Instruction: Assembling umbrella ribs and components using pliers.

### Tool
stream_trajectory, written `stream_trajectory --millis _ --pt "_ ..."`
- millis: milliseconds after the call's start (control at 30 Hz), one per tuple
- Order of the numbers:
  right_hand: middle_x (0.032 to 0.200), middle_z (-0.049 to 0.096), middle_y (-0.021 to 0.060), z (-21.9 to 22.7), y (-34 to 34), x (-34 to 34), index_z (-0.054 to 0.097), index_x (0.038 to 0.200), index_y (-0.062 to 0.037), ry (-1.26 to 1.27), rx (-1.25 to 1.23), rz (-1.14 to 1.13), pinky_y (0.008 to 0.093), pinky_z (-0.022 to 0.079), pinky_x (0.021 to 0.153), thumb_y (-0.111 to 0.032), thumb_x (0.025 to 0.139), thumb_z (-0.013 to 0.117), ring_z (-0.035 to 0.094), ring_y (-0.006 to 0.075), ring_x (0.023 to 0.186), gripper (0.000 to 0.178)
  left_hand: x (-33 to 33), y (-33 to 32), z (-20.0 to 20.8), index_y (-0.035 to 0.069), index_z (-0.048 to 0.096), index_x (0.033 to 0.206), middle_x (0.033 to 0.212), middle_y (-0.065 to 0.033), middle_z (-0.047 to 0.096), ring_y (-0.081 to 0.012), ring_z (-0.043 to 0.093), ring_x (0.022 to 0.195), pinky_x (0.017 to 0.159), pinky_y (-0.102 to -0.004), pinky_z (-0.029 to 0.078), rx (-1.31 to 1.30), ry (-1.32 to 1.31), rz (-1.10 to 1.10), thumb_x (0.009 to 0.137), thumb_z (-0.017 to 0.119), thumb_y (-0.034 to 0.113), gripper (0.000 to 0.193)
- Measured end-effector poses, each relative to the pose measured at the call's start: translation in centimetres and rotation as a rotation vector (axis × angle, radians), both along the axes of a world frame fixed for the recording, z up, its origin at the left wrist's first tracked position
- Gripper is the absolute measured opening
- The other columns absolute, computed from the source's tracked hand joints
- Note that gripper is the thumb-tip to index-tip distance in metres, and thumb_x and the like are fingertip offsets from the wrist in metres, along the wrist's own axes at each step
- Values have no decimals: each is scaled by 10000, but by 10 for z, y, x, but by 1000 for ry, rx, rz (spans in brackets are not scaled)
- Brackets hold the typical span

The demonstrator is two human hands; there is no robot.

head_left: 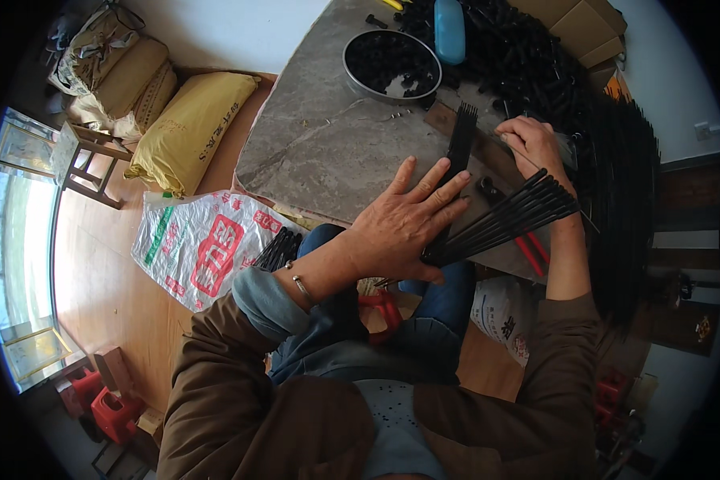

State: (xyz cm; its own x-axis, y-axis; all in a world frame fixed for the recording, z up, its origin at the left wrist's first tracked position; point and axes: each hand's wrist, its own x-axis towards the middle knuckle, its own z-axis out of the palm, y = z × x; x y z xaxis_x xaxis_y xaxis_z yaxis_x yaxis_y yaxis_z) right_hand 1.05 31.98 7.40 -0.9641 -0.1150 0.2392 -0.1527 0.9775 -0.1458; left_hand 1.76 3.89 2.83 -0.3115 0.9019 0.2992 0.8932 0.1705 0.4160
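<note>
My left hand (412, 214) lies flat with its fingers spread over a set of slim black rods at the table's near edge. From under the palm, the black rods (508, 212) fan out to the right, their thicker rounded ends below my right hand. Beyond my left fingertips stands a flat row of thin black tips (464, 128); whether it belongs to the same rods is hidden. My right hand (534, 146) is closed, thumb and forefinger pinching a thin rod (516, 152) above the fanned ends. Two red handles (531, 254) lie close to the rods.
On the grey table (296, 136) stand a round metal bowl (352, 76) of small black parts and a large heap of black pieces (528, 56) with a blue case (450, 32) on it. Long black rods (628, 184) stand at right. A white sack (208, 248) lies left.
</note>
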Motion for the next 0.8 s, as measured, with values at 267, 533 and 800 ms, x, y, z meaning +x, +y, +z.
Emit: stream_trajectory --millis 267,533,800 --pt "829 642 52 1 1 -9 666 895 -55 24 -198 -44 326 456 740 -75 826 634 628 204 777 78 1 0 1 47 332 1459 1556 -150 222 -310 150 1459 1149 -563 96 -6 18 8 610 756 599 1097" --pt "785 638 60 5 -5 -6 653 861 -19 -51 -277 -61 315 490 653 -48 784 662 630 191 696 84 1 0 -2 64 430 1406 1543 -160 250 -301 170 1453 1158 -551 104 21 24 4 643 721 645 1002" --pt "858 675 110 16 -10 -10 681 928 -29 -98 -267 -66 345 500 747 -114 838 607 658 275 805 145 1 0 -3 48 409 1414 1547 -164 234 -310 155 1455 1158 -548 114 19 31 1 630 731 643 1035"
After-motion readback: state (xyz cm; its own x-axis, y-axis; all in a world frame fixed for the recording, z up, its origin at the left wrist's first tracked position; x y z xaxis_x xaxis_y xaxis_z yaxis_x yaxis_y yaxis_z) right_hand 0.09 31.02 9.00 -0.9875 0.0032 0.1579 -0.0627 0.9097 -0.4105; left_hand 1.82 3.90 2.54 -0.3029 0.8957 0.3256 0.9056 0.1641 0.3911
